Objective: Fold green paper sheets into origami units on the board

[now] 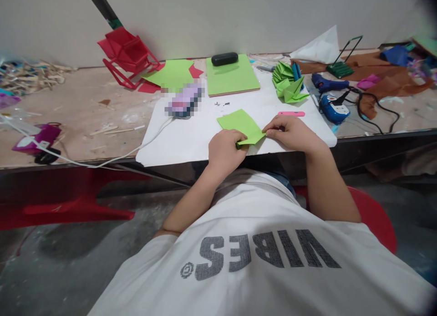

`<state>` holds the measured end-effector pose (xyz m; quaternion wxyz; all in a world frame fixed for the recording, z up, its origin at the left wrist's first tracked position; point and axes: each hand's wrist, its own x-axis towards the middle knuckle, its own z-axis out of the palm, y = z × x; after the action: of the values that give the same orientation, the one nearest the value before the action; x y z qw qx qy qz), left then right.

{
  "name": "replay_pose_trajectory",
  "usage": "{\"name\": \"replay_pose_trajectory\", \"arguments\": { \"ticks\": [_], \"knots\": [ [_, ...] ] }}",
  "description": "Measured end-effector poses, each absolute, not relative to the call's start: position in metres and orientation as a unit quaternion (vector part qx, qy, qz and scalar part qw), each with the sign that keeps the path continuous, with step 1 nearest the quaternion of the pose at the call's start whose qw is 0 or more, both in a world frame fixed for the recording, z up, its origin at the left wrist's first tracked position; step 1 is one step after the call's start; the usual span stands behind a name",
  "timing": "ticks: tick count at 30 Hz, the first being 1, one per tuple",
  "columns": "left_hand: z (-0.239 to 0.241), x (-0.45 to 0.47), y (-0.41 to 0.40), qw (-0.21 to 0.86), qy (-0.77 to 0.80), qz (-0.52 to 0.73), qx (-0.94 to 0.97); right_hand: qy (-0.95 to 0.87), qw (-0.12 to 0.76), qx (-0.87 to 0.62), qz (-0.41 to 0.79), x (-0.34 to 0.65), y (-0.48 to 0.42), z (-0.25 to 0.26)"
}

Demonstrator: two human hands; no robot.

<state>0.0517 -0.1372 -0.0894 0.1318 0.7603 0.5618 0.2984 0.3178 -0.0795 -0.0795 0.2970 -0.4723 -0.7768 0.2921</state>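
Observation:
A small sheet of light green paper lies at a slant on the white board, in front of my body. My left hand grips its near left edge, fingers curled over it, with a small dark bit showing beside the fingertips. At the paper's right corner, my right hand pinches the edge between thumb and fingers. Just beyond the right hand lies a pink cutter-like tool. Folded green paper pieces stand farther back on the right.
A black case rests on a green paper stack. Left of it are a blurred phone with a white cable and a red model rocking chair. A blue glue gun and a corded blue device sit right.

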Motion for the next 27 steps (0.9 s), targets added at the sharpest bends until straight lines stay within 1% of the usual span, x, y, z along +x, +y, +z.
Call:
{"name": "replay_pose_trajectory", "arguments": {
  "ticks": [7, 13, 20, 27],
  "knots": [
    [-0.089, 0.0533, -0.1373, 0.122, 0.559, 0.3, 0.763, -0.788, 0.308, -0.466, 0.258, 0.3151, -0.0778, -0.0809],
    [-0.0883, 0.0538, -0.1375, 0.12, 0.558, 0.292, 0.767, -0.8, 0.298, -0.437, 0.283, 0.3129, -0.0795, -0.0812],
    [-0.0909, 0.0516, -0.1358, 0.107, 0.549, 0.282, 0.779, -0.813, 0.306, -0.425, 0.256, 0.3142, -0.0803, -0.0842],
    [-0.0874, 0.0546, -0.1373, 0.114, 0.562, 0.276, 0.772, -0.798, 0.312, -0.422, 0.297, 0.3175, -0.079, -0.0857]
  ]
}}
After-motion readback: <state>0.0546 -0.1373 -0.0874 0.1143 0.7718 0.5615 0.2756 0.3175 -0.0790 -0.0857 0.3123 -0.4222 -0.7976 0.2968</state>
